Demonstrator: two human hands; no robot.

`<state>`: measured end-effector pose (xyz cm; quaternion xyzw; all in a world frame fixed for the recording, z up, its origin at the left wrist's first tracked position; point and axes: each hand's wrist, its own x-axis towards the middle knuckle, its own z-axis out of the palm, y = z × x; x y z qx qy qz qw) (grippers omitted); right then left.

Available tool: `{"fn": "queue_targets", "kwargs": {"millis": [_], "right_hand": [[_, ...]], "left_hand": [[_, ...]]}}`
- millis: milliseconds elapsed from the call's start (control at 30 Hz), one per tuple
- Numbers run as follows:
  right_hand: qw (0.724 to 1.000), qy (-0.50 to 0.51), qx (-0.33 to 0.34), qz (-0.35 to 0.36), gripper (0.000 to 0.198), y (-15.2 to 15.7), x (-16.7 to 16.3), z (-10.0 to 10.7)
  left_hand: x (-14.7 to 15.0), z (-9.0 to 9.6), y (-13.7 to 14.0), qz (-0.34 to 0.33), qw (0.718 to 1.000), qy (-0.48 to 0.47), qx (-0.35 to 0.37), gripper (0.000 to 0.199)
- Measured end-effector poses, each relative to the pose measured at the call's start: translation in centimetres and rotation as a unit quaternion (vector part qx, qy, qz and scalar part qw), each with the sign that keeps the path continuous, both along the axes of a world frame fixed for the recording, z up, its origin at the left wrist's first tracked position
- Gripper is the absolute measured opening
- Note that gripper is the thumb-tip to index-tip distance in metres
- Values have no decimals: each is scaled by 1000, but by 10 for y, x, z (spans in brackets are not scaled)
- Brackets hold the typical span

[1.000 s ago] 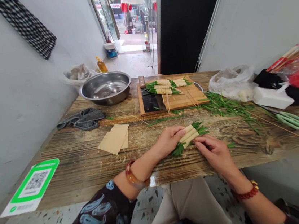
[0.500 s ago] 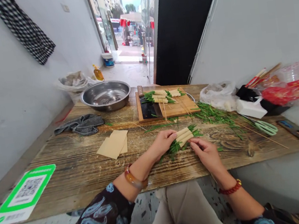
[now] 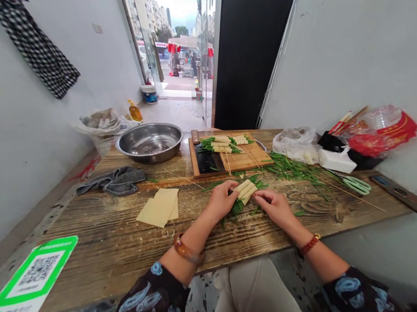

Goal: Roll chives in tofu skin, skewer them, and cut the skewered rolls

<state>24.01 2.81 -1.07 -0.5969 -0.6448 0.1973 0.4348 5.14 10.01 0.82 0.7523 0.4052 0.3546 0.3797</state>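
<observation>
Three tan tofu-skin rolls [image 3: 246, 191] lie side by side, with green chives sticking out of their ends. My left hand [image 3: 221, 200] is closed on them from the left, thumb and fingers at their near-left ends. At their right edge, my right hand [image 3: 274, 207] is pinched closed, fingertips against the lowest roll; whatever thin thing it may hold is hidden by the fingers. Flat tan tofu-skin sheets [image 3: 160, 207] rest left of my hands. Beyond, a cutting board [image 3: 245, 160] carries more chive-filled rolls [image 3: 222, 144] on thin wooden skewers [image 3: 226, 164].
A cleaver [image 3: 208, 163] lies on the board's left side. A steel basin [image 3: 151, 155] and grey cloth [image 3: 113, 181] are at the left. Loose chives [image 3: 293, 168], green-handled scissors [image 3: 356, 184], a plastic bag [image 3: 294, 145] and a long skewer [image 3: 353, 194] are at the right.
My view has tilted and turned slightly, so the whole scene sits a little differently in the frame. Both hands stay at the rolls, with little other visible movement.
</observation>
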Motion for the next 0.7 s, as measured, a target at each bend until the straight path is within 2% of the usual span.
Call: {"fn": "queue_targets", "kwargs": {"millis": [200,333,433,567,700], "right_hand": [[1000,-1,6,10,23,7,-7,-6],[997,-75,19,24,22,6,0,-7],[990,-140,23,20,22,4,16,-4],[974,-227,7,7,26,8,50,2],[959,-281,19,-40,30,17,85,-1]], "left_hand": [[-3,-5,4,11,998,38,46,12],[-4,-7,4,-24,993,85,81,13],[-3,-6,4,-31,990,93,101,13],[-4,-4,6,7,993,79,88,19],[-6,-2,3,23,992,79,91,16]]}}
